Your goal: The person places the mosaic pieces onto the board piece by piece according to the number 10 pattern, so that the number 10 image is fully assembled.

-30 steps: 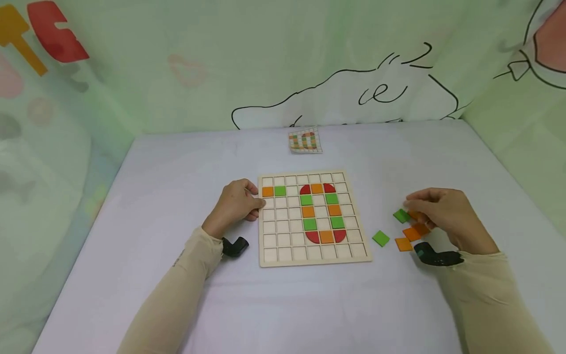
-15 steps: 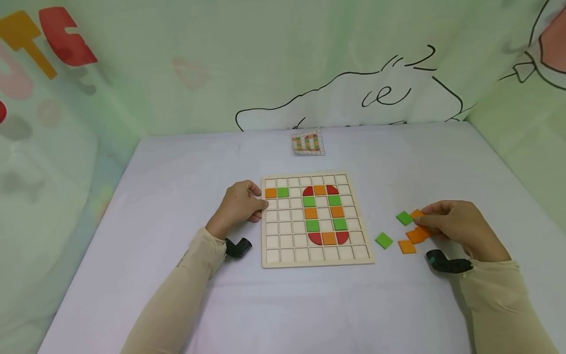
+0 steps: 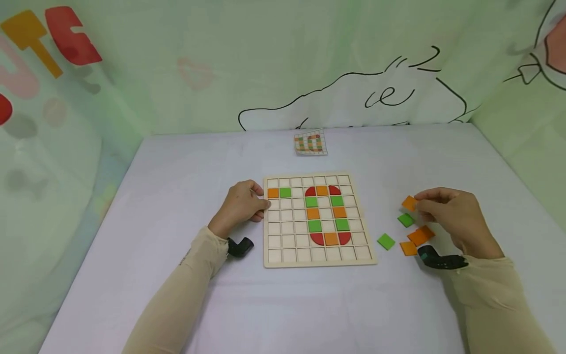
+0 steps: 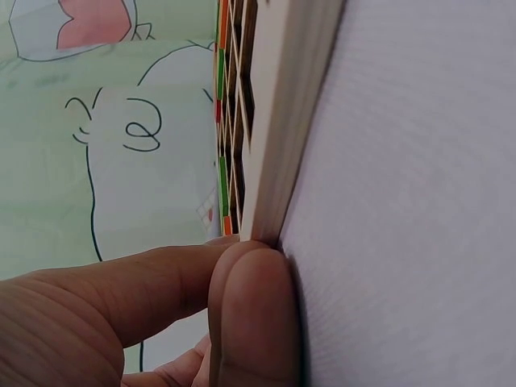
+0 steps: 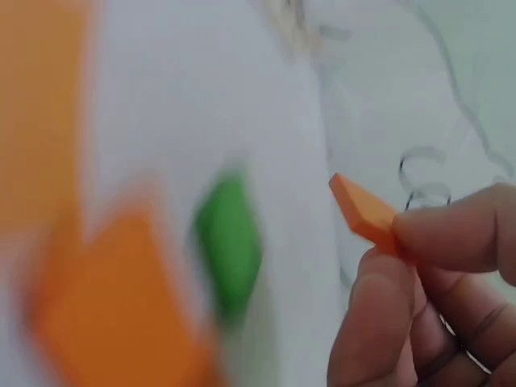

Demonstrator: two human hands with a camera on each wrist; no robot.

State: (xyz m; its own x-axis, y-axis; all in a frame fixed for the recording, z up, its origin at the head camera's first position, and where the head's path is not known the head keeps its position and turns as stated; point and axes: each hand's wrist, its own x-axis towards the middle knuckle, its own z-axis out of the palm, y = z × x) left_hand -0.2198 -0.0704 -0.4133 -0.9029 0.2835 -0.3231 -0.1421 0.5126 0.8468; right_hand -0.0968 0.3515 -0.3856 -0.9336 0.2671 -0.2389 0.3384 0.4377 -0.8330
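An orange square (image 3: 409,203) is up off the table (image 3: 345,309), right of the board (image 3: 287,241), pinched near one corner by the right hand (image 3: 451,214). With so little caught, it could twist or slip, I'd say, and fall on the nearby green square (image 3: 405,220). The left hand (image 3: 240,201) has its thumb at the board's left edge — gripping or just pressing, I can't tell. A hard shove there might slide the board.

Overlapping orange squares (image 3: 421,235) lie close to the black wrist camera (image 3: 442,258), which could sweep them aside. Another green square (image 3: 386,241) lies between them and the board — in a low wrist's way. Farther back is a patterned card (image 3: 311,142).
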